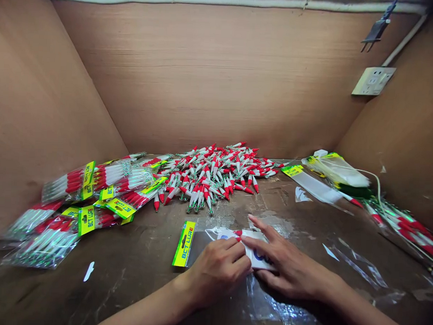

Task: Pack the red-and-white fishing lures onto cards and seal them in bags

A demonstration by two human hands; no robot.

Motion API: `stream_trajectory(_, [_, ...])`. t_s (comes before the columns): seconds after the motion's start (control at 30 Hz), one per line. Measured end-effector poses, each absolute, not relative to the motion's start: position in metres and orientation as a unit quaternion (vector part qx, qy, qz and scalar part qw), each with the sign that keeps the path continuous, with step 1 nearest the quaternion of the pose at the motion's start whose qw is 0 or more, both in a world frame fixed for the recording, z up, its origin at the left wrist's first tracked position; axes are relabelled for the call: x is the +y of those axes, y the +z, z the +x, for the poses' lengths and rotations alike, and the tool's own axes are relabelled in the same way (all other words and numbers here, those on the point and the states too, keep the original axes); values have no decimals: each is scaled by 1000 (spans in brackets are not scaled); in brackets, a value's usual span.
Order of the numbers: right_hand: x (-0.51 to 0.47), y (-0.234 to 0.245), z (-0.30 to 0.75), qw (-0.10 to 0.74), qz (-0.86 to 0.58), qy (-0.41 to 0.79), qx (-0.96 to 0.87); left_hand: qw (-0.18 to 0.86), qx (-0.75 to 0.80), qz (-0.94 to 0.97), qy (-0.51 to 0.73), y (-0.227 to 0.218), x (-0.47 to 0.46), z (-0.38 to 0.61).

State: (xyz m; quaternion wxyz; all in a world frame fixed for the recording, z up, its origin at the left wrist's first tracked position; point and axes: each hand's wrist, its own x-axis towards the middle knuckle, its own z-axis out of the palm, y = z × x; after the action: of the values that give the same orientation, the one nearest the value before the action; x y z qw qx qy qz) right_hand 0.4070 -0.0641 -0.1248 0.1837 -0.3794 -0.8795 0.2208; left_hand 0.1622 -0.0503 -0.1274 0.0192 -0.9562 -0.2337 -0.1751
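Note:
My left hand (222, 264) is closed, its fingers curled down over a clear header bag; what they grip is hidden. The bag's yellow-green BCT LURE header (184, 244) lies left of that hand. Between my hands shows a white piece with blue print (261, 260), and a red lure tip (238, 233) is beside the fingertips. My right hand (287, 262) is open, fingers stretched over the white piece, the index finger lifted and the thumb at its near edge. Beyond both hands lies a heap of red and white fishing lures (216, 174).
Packed lure bags (90, 205) are piled on the left. On the right are empty header bags (311, 182), more lures (409, 231) and a white cord. Plastic scraps (362, 265) lie nearby. Wooden panels enclose the table; a socket (373, 81) and plug (378, 31) are upper right.

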Motion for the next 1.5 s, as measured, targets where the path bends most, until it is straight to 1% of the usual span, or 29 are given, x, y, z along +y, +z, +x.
stream_trajectory(0.13, [-62, -128, 413, 192, -389, 243, -867, -97, -219, -950, -202, -127, -49, 160])
stream_trajectory(0.23, [-61, -133, 417, 202, -391, 255, -861, -144, -280, -922, -225, -128, -40, 153])
stream_trajectory(0.3, [-60, -136, 418, 206, -387, 255, -862, -140, -318, -917, -196, -131, -34, 147])
stream_trajectory(0.43, [-60, -139, 415, 224, -388, 242, -861, -142, -333, -923, -131, -137, -29, 144])
stream_trajectory(0.67, [-62, -139, 406, 286, -386, 229, -847, -121, -351, -916, -149, -131, -35, 155])
stream_trajectory(0.9, [-69, -132, 410, 337, -375, 211, -838, -145, -265, -944, -135, -110, -21, 159])
stream_trajectory(0.97, [-71, -132, 410, 358, -380, 205, -828, -132, -256, -949, -131, -110, -20, 168])
stream_trajectory(1.07, [-75, -131, 409, 386, -386, 197, -814, -88, -284, -945, -132, -116, -23, 187])
stream_trajectory(1.13, [-76, -127, 410, 407, -394, 210, -796, -62, -302, -942, -136, -117, -25, 198])
stream_trajectory(1.2, [-78, -121, 415, 444, -406, 224, -766, -60, -309, -939, -140, -109, -24, 202])
stream_trajectory(1.27, [-80, -114, 423, 492, -414, 216, -734, -113, -319, -928, -157, -92, -19, 199])
stream_trajectory(1.33, [-81, -108, 431, 536, -419, 193, -707, -235, -327, -890, -212, -71, -8, 190])
stream_trajectory(1.4, [-80, -105, 437, 560, -423, 180, -689, -378, -279, -818, -331, -52, 4, 179])
stream_trajectory(1.43, [-80, -105, 439, 565, -425, 179, -684, -430, -254, -768, -402, -46, 10, 175])
stream_trajectory(1.5, [-79, -104, 438, 557, -435, 185, -683, -486, -223, -674, -510, -42, 19, 171])
